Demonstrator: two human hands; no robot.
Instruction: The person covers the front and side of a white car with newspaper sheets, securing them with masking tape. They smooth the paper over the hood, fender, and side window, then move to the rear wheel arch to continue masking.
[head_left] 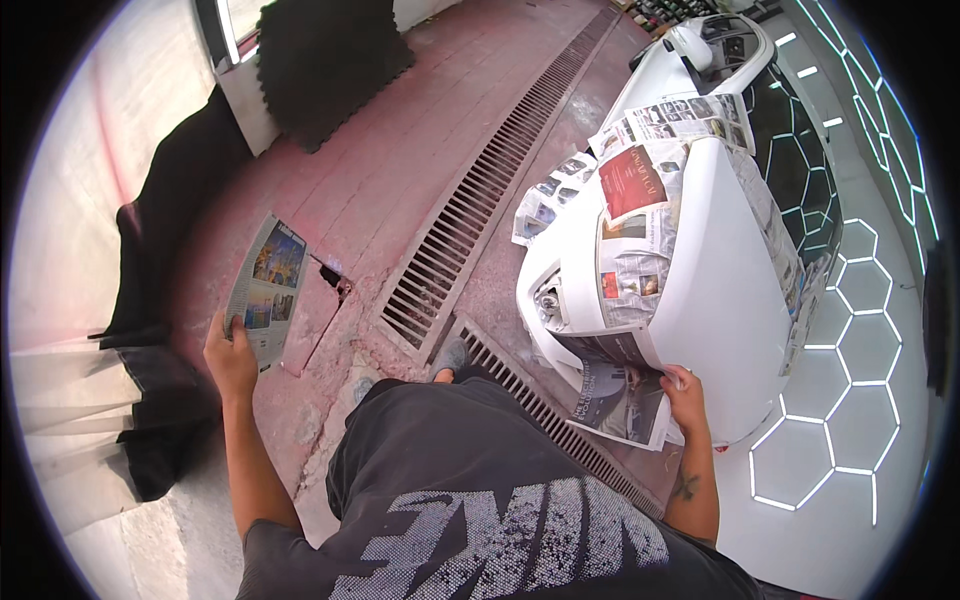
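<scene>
My left hand (233, 356) grips a folded newspaper (268, 290) by its lower edge, out to the left above the floor. In my right hand (686, 396) is a dark-printed newspaper sheet (622, 385), pinched at its right edge. That sheet hangs in front of the near end of a white car (710, 290), overlapping the bodywork in view; whether it touches cannot be made out. Newspaper pages (635, 262) and a red printed sheet (632, 182) cover parts of the car's body. More newspaper (690, 120) lies farther along it.
Slatted metal drain grates (490, 165) run across the reddish floor (350, 150), beside a broken hole (335, 280). A black mat (330, 60) stands at the far left, with dark cloth (175, 200) nearer. Hexagonal light strips (835, 440) appear at the right.
</scene>
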